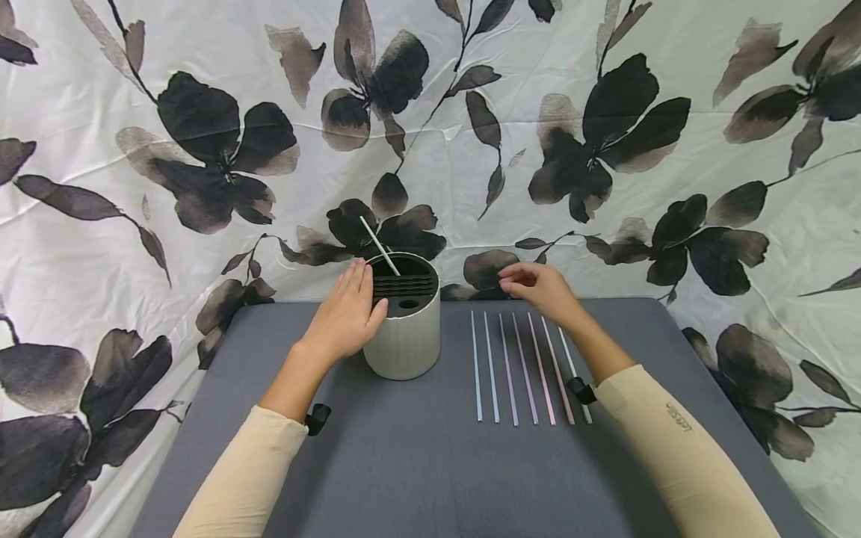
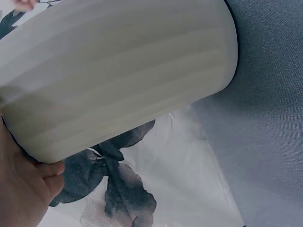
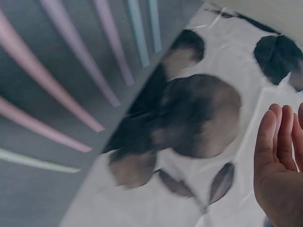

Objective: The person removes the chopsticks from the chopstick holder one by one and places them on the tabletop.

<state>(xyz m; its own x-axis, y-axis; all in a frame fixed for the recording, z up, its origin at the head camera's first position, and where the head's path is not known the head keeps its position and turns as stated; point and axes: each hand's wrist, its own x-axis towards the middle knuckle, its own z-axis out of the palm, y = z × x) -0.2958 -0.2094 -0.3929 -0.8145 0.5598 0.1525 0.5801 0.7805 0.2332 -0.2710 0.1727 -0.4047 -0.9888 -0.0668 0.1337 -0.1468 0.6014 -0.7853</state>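
A pale ribbed round pen holder (image 1: 402, 347) with a dark slotted top (image 1: 410, 287) stands upright on the table. My left hand (image 1: 343, 312) rests against its left rim, fingers extended and thumb near the front edge; the left wrist view shows that hand (image 2: 28, 189) touching the rim. One thin white stick (image 1: 379, 245) leans out of the rear opening. To the right of the holder, my right hand (image 1: 541, 290) hovers beyond the row of sticks, its fingers loosely bent around nothing. In the right wrist view that hand (image 3: 281, 175) is apart from the sticks.
Several slim pastel sticks lie side by side on the grey table (image 1: 417, 471): light blue (image 1: 492, 366), purple (image 1: 525, 368), pink (image 1: 541, 368) and, rightmost under my right forearm, pale green (image 1: 568, 355). A flower-printed white cloth (image 1: 484, 217) hangs behind the table's back edge.
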